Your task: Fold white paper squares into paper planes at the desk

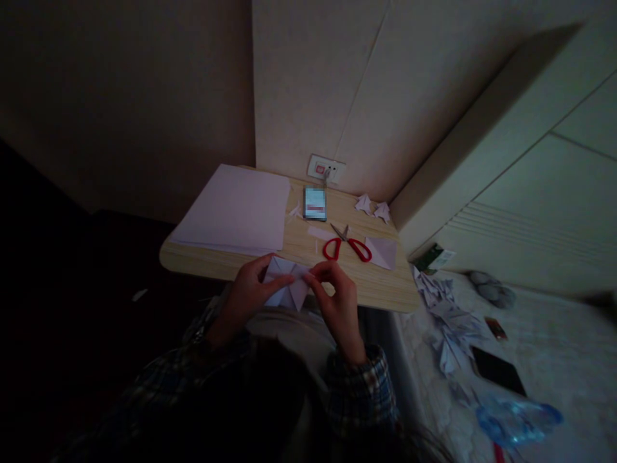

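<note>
Just off the front edge of the small wooden table point(212, 258), a folded piece of white paper point(285, 296) is held up between both hands. My left hand point(248, 286) grips its left side, with the thumb lying across the front. At the paper's upper right, my right hand point(337, 292) pinches a corner between thumb and forefinger. Creases and triangular flaps show on the paper. Scissors with red handles point(345, 240) lie open on the tabletop beyond the right hand, beside a creased paper square point(382, 252).
White paper sheets point(241, 209) cover the table's left part. A lit phone point(315, 203) lies below a wall socket point(326, 168). Two small folded paper shapes point(363, 204) sit at the back right. On the bed are several paper pieces point(450, 315), a dark tablet-like device point(498, 370) and a blue plastic item point(518, 421).
</note>
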The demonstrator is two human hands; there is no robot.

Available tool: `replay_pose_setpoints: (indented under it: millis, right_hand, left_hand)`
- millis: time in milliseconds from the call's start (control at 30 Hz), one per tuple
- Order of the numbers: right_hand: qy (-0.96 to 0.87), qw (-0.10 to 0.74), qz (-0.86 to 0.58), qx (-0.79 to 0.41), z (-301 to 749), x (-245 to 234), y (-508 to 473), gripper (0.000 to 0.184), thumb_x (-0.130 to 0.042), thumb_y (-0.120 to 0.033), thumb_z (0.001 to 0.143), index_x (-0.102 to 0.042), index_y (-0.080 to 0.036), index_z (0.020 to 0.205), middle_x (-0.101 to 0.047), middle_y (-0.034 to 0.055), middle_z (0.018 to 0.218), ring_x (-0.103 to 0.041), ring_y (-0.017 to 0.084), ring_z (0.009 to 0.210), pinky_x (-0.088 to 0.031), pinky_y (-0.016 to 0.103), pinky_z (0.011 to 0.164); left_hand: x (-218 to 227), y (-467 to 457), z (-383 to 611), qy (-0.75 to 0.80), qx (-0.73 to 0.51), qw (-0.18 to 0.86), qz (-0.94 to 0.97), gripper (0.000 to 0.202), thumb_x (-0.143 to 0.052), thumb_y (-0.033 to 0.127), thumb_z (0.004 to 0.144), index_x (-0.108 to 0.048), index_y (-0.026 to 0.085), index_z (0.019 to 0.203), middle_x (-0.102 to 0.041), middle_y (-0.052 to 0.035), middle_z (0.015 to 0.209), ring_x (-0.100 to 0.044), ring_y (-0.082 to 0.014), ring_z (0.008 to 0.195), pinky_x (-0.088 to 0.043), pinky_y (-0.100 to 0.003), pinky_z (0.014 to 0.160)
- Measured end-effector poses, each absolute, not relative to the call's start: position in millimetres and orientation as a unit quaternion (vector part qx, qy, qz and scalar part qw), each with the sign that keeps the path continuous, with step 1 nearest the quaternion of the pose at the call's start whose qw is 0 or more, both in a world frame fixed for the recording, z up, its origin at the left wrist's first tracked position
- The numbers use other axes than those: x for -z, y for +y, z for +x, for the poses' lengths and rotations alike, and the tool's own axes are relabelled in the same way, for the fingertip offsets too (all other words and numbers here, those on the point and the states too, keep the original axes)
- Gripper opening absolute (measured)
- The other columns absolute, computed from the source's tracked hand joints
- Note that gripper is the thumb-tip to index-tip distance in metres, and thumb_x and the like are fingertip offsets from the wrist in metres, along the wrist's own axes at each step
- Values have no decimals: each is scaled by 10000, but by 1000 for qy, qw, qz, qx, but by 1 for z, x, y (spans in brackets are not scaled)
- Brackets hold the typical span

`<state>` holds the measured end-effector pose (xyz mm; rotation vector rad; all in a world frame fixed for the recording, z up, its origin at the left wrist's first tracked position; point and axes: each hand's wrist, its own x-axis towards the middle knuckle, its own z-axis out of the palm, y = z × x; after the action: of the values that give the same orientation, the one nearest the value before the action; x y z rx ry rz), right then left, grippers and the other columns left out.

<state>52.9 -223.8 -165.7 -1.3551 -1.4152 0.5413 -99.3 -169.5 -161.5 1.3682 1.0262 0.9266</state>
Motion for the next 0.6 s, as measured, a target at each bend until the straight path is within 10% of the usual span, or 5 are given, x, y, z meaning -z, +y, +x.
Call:
replay_pose_setpoints:
  millis: [600]
  right_hand:
    - [-540,589,-553,-237,51,171,-223,111,-610,-186,833,-530,-208,759,-553,-24,729,-531,128,696,-441,259,658]
  left_hand:
    - [165,-170,-99,425,-377,523,636,221,-719,335,640,-625,163,741,-639,23,672,-578,-150,623,-454,-234,584]
